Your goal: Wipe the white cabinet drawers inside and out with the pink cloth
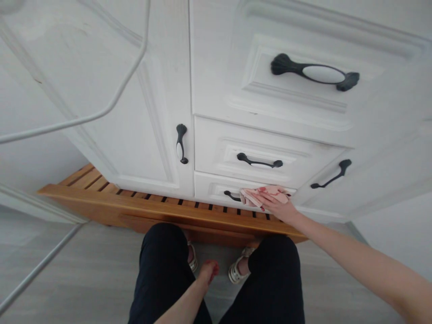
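My right hand (277,207) presses a pink and white cloth (249,196) against the bottom drawer (211,183) of a white cabinet. Its fingers lie over the cloth, which covers the right part of that drawer's dark handle (231,195). Low between my knees hangs my left hand (209,271), away from the cabinet. Its fingers are curled in, and nothing shows in them. Just above the cloth, the middle drawer (212,155) is closed and has a dark handle with a white inlay (260,163).
A slatted wooden bench (148,208) runs along the cabinet's foot, in front of my knees. Handles stick out from the left door (181,144), right door (332,174) and top drawer (315,73). A white metal rod or wire (111,105) curves across the upper left.
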Motion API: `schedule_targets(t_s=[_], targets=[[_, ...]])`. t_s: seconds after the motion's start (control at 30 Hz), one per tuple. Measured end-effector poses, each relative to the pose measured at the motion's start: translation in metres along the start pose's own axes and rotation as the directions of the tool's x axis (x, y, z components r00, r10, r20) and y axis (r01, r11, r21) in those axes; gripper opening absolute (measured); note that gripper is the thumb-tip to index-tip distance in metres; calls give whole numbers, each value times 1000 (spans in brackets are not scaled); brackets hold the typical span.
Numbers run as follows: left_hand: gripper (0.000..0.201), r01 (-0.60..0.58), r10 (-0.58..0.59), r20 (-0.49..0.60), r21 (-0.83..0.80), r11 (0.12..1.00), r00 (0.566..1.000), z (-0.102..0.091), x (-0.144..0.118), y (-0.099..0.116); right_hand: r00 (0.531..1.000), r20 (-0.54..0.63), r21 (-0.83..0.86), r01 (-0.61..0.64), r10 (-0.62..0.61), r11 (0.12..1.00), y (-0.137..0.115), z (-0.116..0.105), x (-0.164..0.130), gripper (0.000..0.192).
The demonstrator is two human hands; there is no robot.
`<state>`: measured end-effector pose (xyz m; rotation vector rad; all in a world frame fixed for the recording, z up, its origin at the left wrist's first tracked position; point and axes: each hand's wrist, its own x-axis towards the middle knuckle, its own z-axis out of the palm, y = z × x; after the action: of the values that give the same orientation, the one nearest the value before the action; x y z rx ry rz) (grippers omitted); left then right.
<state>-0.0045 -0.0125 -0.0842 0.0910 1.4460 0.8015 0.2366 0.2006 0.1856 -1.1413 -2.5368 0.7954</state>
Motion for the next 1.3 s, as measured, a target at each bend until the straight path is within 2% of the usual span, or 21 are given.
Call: schedule_targets(t_s=[0.1,0.2,0.27,0.33,0.4,0.47,0.57,0.63,0.67,0.77,0.87,1.0,1.07,1.2,1.3], targets=[[23,4,-4,-33,-1,1000,999,0,-1,0,999,0,-200,32,-33,979,32,2,-17,62],[20,-6,5,-46,-21,1000,999,-2,-3,-1,998,-69,-245,-25,8,969,55,9,-40,54],[18,-12,10,-56,-45,999,998,-3,-4,-2,993,-114,-233,-51,25,971,60,17,-55,47],[18,-6,2,-61,-64,998,998,-3,-4,-3,989,-146,-199,-56,26,978,54,29,-63,36],[18,13,-17,-64,-67,998,998,-1,-3,-3,988,-152,-198,-31,0,980,33,43,-59,29],[18,35,-39,-71,-52,998,997,1,-3,-4,986,-148,-248,40,-78,968,0,55,-40,26],[19,48,-49,-80,-20,999,996,4,-5,-3,946,-230,-313,151,-229,938,-59,66,14,26],[19,48,-49,-81,-6,999,996,4,-7,-1,910,-326,-290,162,-257,943,-89,68,58,30],[19,50,-50,-80,-4,999,995,4,-8,0,906,-339,-256,171,-254,952,-99,69,78,32],[17,67,-68,-69,-14,998,995,1,-11,6,932,-264,-158,214,-250,964,-111,85,124,46],[18,76,-78,-53,-38,996,996,-4,-12,10,947,-118,-71,293,-299,954,-108,116,144,62],[18,78,-80,-48,-32,996,996,-7,-12,12,895,35,21,444,-445,896,-101,155,152,75],[18,88,-88,-44,-7,996,995,-6,-12,11,878,73,-10,475,-474,880,-94,167,156,74],[17,108,-106,-44,27,994,993,-4,-12,11,840,270,-89,509,-471,856,-65,178,159,65],[18,93,-92,-37,18,996,995,-3,-12,10,845,303,-105,489,-440,866,-44,180,151,56]])
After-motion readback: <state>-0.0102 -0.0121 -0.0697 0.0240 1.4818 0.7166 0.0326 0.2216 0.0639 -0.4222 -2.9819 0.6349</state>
